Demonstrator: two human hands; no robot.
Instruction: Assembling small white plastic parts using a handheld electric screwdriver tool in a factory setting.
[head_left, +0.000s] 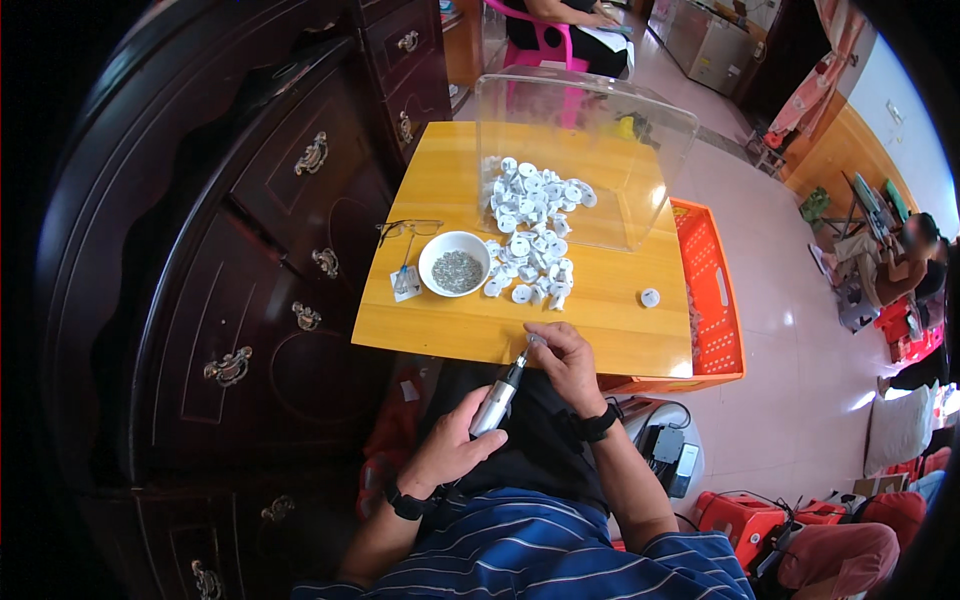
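Observation:
My left hand (455, 445) is wrapped round a silver and black electric screwdriver (493, 408), which points up and away over the table's near edge. At its tip, my right hand (568, 362) is pinched closed; a small pale thing at the fingertips is too small to name. Ahead of my hands, many small round white plastic parts (530, 250) lie in a loose heap on the yellow table (440, 330). Left of the heap stands a white bowl (455, 238) of small metal screws. A single white part (650, 298) sits apart at the right.
A clear plastic bin (600, 215) rests tilted behind and over part of the heap. Eyeglasses (412, 228) and a small card (405, 284) lie by the bowl. An orange crate (722, 300) flanks the table's right side; dark drawers (270, 330) line the left. Other people sit farther off.

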